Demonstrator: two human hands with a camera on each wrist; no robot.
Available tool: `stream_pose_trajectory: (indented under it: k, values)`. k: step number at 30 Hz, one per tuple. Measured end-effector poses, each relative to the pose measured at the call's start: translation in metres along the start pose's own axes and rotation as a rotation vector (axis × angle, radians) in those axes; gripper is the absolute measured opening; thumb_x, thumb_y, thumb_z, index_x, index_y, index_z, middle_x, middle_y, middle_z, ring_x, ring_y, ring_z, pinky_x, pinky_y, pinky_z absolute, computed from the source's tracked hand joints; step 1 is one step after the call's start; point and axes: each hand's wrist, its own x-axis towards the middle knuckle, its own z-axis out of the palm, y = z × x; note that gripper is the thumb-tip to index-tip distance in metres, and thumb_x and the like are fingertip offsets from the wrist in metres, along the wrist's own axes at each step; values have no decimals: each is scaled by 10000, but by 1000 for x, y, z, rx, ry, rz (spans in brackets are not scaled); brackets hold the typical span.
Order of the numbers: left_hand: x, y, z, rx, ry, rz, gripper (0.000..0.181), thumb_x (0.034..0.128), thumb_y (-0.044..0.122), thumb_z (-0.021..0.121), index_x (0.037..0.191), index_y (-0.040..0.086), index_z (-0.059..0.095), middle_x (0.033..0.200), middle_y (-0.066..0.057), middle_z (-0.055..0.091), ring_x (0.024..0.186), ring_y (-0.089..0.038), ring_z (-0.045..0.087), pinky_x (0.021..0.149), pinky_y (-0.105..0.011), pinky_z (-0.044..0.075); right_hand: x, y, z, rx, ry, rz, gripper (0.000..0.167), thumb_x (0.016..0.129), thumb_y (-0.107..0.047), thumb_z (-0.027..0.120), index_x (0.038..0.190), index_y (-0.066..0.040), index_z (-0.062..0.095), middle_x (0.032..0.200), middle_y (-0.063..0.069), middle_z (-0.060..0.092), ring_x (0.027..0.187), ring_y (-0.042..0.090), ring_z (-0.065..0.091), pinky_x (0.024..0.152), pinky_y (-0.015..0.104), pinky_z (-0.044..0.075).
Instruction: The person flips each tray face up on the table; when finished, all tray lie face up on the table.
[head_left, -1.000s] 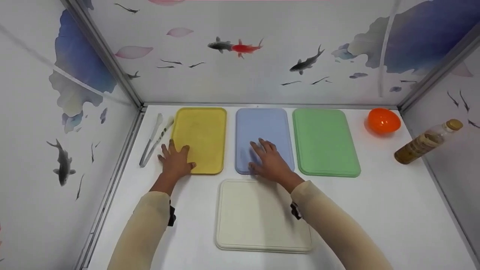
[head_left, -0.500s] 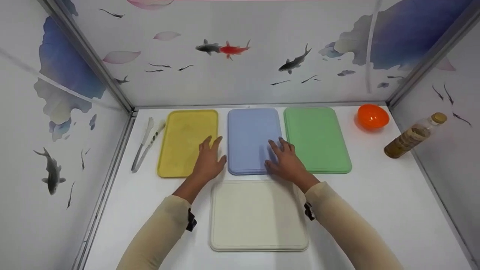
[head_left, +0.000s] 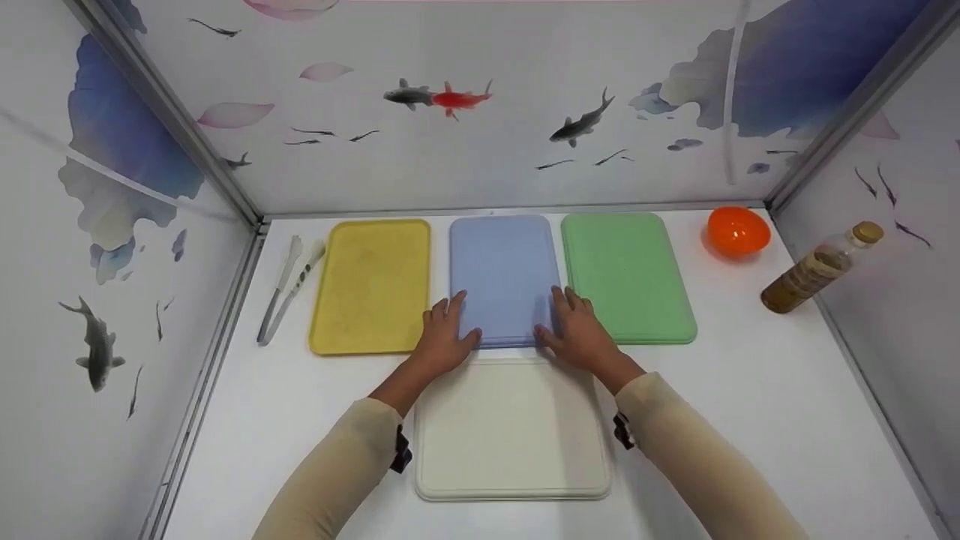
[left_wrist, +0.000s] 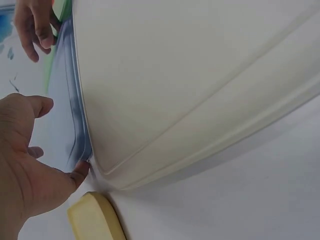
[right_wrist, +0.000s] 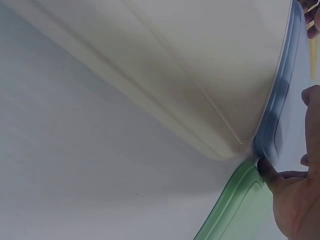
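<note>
Saw blue board [head_left: 502,262] at 12 o'clock from white board [head_left: 510,435] — judged light, stiff, slick. Had left hand [head_left: 444,337] and right hand [head_left: 583,337] loosely spread at its 7 and 5 o'clock corners, gripping nothing — seemed best held there.

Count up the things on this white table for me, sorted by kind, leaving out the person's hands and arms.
Boards: 4 (yellow board, blue board, green board, cream board)
Tongs: 1 (metal tongs)
Bowls: 1 (orange bowl)
Bottles: 1 (capped bottle)
Total: 7
</note>
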Motion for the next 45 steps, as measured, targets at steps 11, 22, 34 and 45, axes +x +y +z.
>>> stream_pose_trajectory:
  k: [11,22,34,45]
  values:
    - [-9,22,-6,-136,22,-47,812,1029,365,701,1721,136,342,1691,-275,414,1498,-461,367,1216,-648,408,-7,-5,0,8,32,-11,915,1064,-388,707,1699,96,259,1664,378,443,1511,588,449,1235,643,433]
    - [-19,49,-20,-171,14,-103,775,1051,327,654,1724,122,329,1740,-260,352,1485,-464,329,1208,-654,393,-5,-8,7,47,20,5,980,1022,-440,730,1708,80,259,1691,381,401,1553,576,409,1255,643,414]
    - [-18,48,-24,-225,90,-115,706,1024,310,680,1661,123,438,1697,-254,429,1495,-466,337,1202,-651,338,-2,-13,10,97,2,4,993,995,-450,736,1711,61,276,1710,408,343,1571,609,359,1252,673,399]
    - [-14,60,-29,-234,265,-80,588,1038,272,691,1586,139,525,1676,-170,465,1428,-423,379,1151,-636,335,4,-19,8,119,-6,0,961,1013,-441,701,1709,66,274,1739,403,282,1578,656,319,1278,692,349]
